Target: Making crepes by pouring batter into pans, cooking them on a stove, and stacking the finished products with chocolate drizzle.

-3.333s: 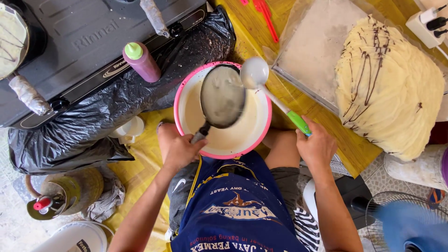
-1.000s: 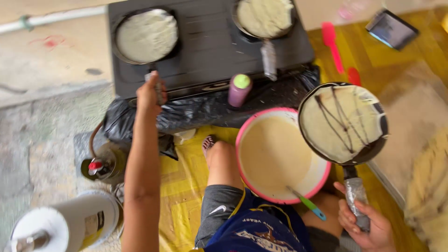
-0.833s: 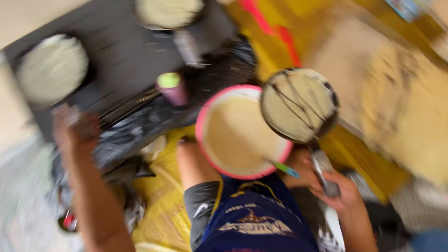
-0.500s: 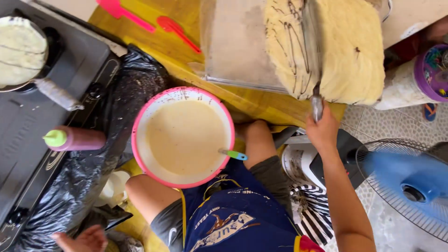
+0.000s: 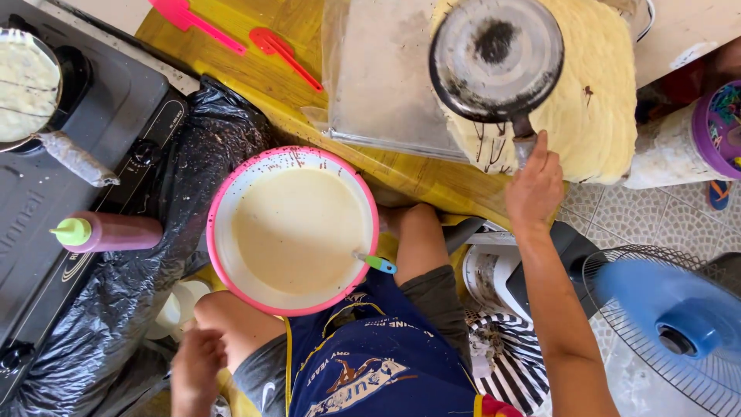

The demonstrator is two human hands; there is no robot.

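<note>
My right hand (image 5: 535, 188) grips the handle of a small frying pan (image 5: 496, 60), which is turned upside down over a stack of thin yellow crepes (image 5: 594, 93) with dark chocolate lines. My left hand (image 5: 197, 367) hangs low beside my knee, holding nothing, fingers loosely curled. Between my knees sits a pink-rimmed bowl (image 5: 224, 208) of pale batter, with a blue and green ladle handle (image 5: 376, 263) poking out at its right rim.
A dark stove (image 5: 93, 131) at left carries another pan with batter (image 5: 27, 85), and a purple squeeze bottle with a green cap (image 5: 108, 232) lies on it. Black plastic (image 5: 201, 154) drapes the stove's edge. Red spatulas (image 5: 231, 35), a plastic sheet (image 5: 378, 69) and a blue fan (image 5: 671, 316) lie around.
My right hand has carried the pan from over the bowl to the crepe stack and flipped it bottom-up. My left hand came back from the stove down to my knee.
</note>
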